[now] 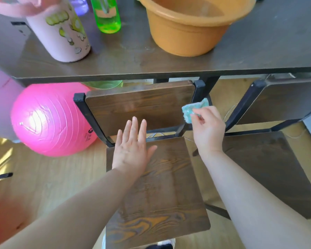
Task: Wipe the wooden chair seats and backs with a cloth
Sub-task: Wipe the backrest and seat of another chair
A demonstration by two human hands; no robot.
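- At the right edge of the near chair's backrest (140, 106): small teal cloth (190, 110), crumpled, against the board's lower right corner and the black frame post.
- Right hand (207, 130): thumb and fingertips curled and pinching the cloth from below; forearm reaches in from the lower right.
- Left hand (132, 146): fingers straight and slightly spread, palm down, holding nothing. It lies over the back left corner of the seat (156, 191), fingertips crossing the gap below the backrest. It looks to be resting on the wood, but contact is hard to confirm from this angle.
- Backrest and seat: dark-stained wood with strong grain, on a black metal frame.
- Second chair (269, 168) just to the right, same build, untouched by either hand.
- Dark table (133, 60) directly behind both chair backs.
- On the table: orange basin (190, 27), green bottle (107, 15), pink flask (61, 31) with cartoon print.
- Pink exercise ball (48, 119) on the wooden floor, left of the near chair and partly under the table edge.
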